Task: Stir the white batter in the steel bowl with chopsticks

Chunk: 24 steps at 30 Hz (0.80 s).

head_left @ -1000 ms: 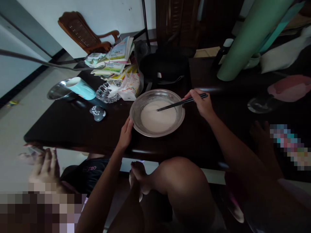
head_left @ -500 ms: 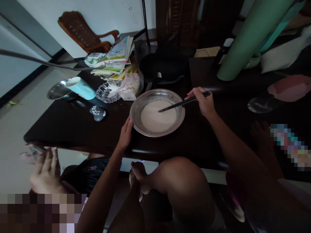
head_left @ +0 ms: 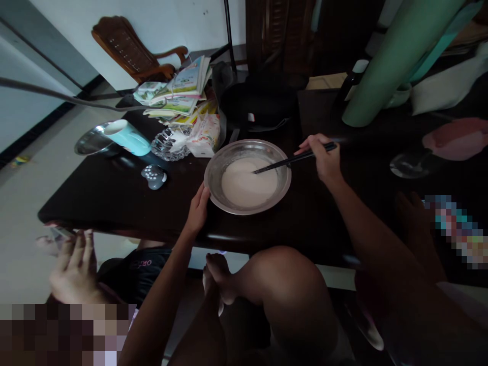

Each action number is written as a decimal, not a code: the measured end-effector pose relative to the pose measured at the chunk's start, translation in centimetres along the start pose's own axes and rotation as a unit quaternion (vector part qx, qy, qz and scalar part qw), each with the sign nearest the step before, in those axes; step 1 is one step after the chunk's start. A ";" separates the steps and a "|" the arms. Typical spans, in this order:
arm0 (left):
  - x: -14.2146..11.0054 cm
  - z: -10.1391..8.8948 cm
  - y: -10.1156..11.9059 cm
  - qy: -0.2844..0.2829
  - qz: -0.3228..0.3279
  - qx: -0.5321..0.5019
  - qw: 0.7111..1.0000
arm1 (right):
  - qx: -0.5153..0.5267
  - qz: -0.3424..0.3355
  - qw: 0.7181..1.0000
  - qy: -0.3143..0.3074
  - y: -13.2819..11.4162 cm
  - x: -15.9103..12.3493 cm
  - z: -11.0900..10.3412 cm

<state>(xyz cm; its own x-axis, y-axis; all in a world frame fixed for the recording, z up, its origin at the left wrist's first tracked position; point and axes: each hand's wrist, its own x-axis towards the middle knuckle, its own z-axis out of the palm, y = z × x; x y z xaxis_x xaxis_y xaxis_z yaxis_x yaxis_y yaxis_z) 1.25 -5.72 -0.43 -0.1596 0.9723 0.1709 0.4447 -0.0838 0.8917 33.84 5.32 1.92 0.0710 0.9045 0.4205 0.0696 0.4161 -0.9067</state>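
Observation:
A wide metal bowl (head_left: 247, 208) stands on the dark table (head_left: 168, 213), holding a pale, milky batter-like liquid (head_left: 247, 188). My left hand (head_left: 198, 207) grips the bowl's left rim, thumb at the edge and the other fingers partly hidden by its side. In my right hand (head_left: 323, 158), to the right of the bowl, are dark chopsticks (head_left: 290, 160), closed in my fingers. They slant down to the left over the rim, and their tips touch the liquid near its middle.
Left of the bowl are a crystal dish (head_left: 171, 143), a tissue pack (head_left: 205, 136), a light blue cup (head_left: 127, 137) and a grey paw-patterned object (head_left: 154, 177). Behind lies a black bag (head_left: 263, 104). A green cylinder (head_left: 396, 66) rises at right. Another person's hand (head_left: 76, 269) is at lower left.
My right hand and the chopsticks have shifted slightly to the right, the tips moving right and a little up in the liquid. My left hand stays on the bowl's rim.

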 end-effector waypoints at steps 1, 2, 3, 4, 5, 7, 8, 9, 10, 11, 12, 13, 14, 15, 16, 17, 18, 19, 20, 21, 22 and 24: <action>0.0 0.0 0.0 0.000 -0.001 0.001 1.000 | 0.009 0.002 1.000 0.018 0.2 0.3 -0.3; 0.0 0.0 0.0 0.000 -0.001 0.001 1.000 | 0.017 0.004 1.000 0.025 0.4 0.4 -0.4; 0.0 0.0 0.0 0.000 0.000 0.001 1.000 | 0.023 0.009 1.000 0.019 0.4 0.3 -0.4; 0.0 0.0 0.0 -0.002 0.002 0.001 1.000 | 0.027 0.016 1.000 0.002 0.4 0.1 -0.1; 0.0 0.0 0.0 -0.004 0.005 0.000 1.000 | 0.031 0.022 0.999 -0.024 0.2 -0.2 0.4; 0.1 0.0 -0.1 -0.004 0.009 -0.002 1.000 | 0.031 0.025 0.996 -0.086 -0.2 -1.0 1.4; 0.1 0.0 -0.2 -0.004 0.009 -0.003 1.000 | 0.027 0.019 0.993 -0.110 -0.5 -1.3 1.8; 0.1 0.0 -0.3 -0.002 0.008 -0.004 1.000 | 0.020 0.010 0.992 -0.122 -0.6 -1.5 2.1; 0.1 0.0 -0.3 -0.001 0.006 -0.005 1.000 | 0.013 0.001 0.993 -0.119 -0.7 -1.6 2.2; 0.1 0.0 -0.4 0.000 0.003 -0.005 1.000 | 0.008 -0.006 0.995 -0.101 -0.7 -1.5 2.1; 0.1 0.0 -0.4 0.001 0.001 -0.004 1.000 | 0.007 -0.009 0.997 -0.072 -0.6 -1.3 1.8; 0.1 0.0 -0.5 0.001 -0.001 -0.004 1.000 | 0.009 -0.009 0.999 -0.037 -0.5 -0.9 1.4; 0.1 0.0 -0.5 0.002 -0.001 -0.004 1.000 | 0.013 -0.006 1.000 -0.002 -0.2 -0.6 0.9; 0.1 0.0 -0.5 0.002 0.001 -0.004 1.000 | 0.018 -0.004 1.000 0.025 0.0 -0.2 0.5; 0.1 0.0 -0.4 0.001 0.004 -0.005 1.000 | 0.022 -0.001 0.999 0.042 0.1 0.1 0.1; 0.1 0.0 -0.4 0.000 0.007 -0.007 1.000 | 0.024 0.002 0.999 0.047 0.3 0.2 0.0; 0.1 0.0 -0.3 -0.001 0.010 -0.008 1.000 | 0.024 0.005 0.999 0.041 0.3 0.2 0.0; 0.1 0.0 -0.3 -0.002 0.011 -0.009 1.000 | 0.022 0.010 0.999 0.024 0.2 0.0 0.2; 0.1 0.0 -0.2 -0.002 0.011 -0.009 1.000 | 0.019 0.014 1.000 0.000 0.1 -0.3 0.6; 0.1 0.0 -0.2 -0.001 0.010 -0.007 1.000 | 0.017 0.016 0.999 -0.030 -0.1 -0.7 1.1; 0.0 0.0 -0.1 0.001 0.008 -0.005 1.000 | 0.012 0.014 0.998 -0.060 -0.4 -1.1 1.7; 0.0 0.0 -0.1 0.003 0.007 0.002 1.000 | -0.007 -0.007 0.994 -0.108 -0.8 -1.8 2.4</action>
<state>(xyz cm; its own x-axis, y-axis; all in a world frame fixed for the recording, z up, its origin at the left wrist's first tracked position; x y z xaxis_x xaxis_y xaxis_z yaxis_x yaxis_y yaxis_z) 1.22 -5.69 -0.48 -0.1590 0.9697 0.1852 0.4495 -0.0959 0.8881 31.31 3.64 1.80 -0.1453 0.8980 0.4154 0.0822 0.4294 -0.8994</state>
